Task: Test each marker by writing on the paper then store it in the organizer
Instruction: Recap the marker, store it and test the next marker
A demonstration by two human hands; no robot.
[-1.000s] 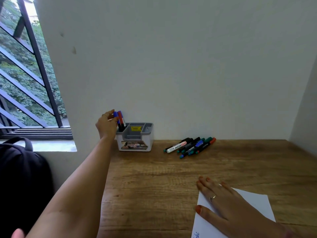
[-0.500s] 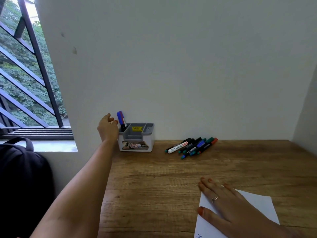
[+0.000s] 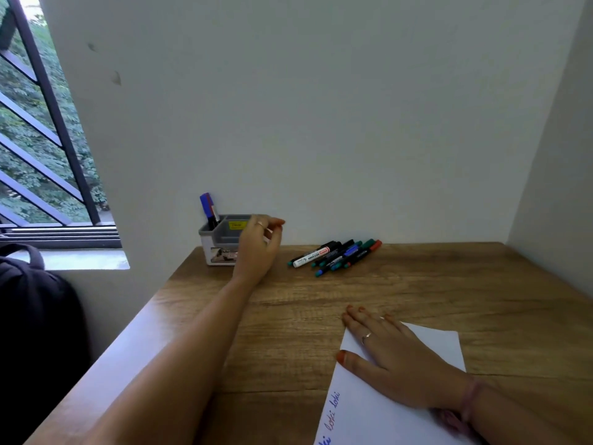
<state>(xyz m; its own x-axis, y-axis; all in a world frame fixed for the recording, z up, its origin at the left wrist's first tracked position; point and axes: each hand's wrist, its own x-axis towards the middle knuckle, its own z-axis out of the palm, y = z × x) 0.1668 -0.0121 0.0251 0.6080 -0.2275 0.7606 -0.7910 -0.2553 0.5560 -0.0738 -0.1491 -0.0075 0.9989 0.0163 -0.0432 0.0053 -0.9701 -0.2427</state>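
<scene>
A grey and white organizer [image 3: 218, 242] stands against the wall at the desk's far left, with a blue marker and a red marker [image 3: 208, 208] upright in its left compartment. My left hand [image 3: 260, 248] hovers in front of the organizer's right side, fingers loosely curled, holding nothing. To its right lies a pile of several markers [image 3: 337, 255] with black, white, blue, green and red parts. My right hand [image 3: 391, 354] rests flat on a white sheet of paper [image 3: 369, 415] that carries blue writing near its lower left edge.
The wooden desk [image 3: 288, 316] sits in a corner, with white walls behind and to the right. A window with dark bars [image 3: 48, 123] is at the left. A black backpack [image 3: 32, 316] sits left of the desk.
My left hand has let go of the blue marker, which now stands in the organizer, and has moved right across the organizer's front toward the pile. My right hand stays on the paper.
</scene>
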